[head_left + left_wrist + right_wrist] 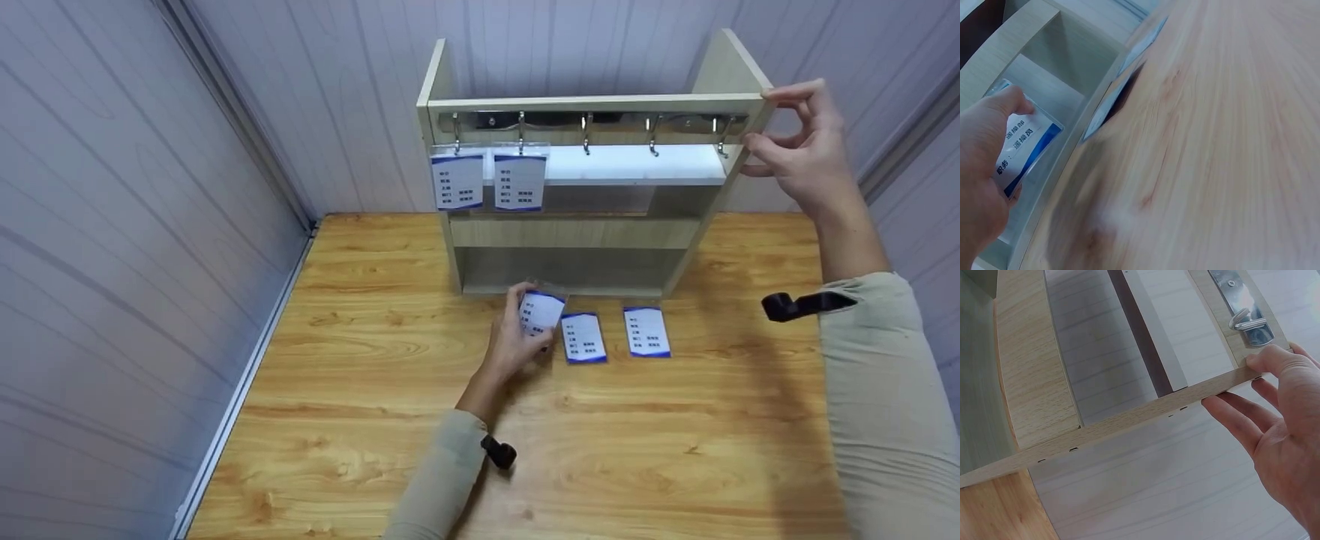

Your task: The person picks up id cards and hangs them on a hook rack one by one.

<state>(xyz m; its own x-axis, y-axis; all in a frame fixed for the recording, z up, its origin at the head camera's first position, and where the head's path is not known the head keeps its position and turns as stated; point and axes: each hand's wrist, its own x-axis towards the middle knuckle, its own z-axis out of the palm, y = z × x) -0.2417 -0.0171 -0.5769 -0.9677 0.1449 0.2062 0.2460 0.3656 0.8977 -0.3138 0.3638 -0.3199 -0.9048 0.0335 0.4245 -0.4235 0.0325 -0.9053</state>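
Observation:
My left hand [512,339] grips a white ID badge with blue bands [543,309], in front of the shelf's base. In the left wrist view, the thumb lies over this badge's printed face [1027,147]. My right hand [814,154] holds the upper right side panel of a pale wooden shelf [574,234]. The right wrist view has the thumb and fingers on either side of that panel's edge [1145,408]. Two similar badges, one nearer [583,339] and one further right [646,332], lie on the table.
A metal hook rail [619,121] runs across the shelf's top. Badges hang from its two leftmost hooks, one at the far left [458,182] and one beside it [519,184]; the other hooks are bare. Panelled walls [150,247] enclose the wooden table [360,360].

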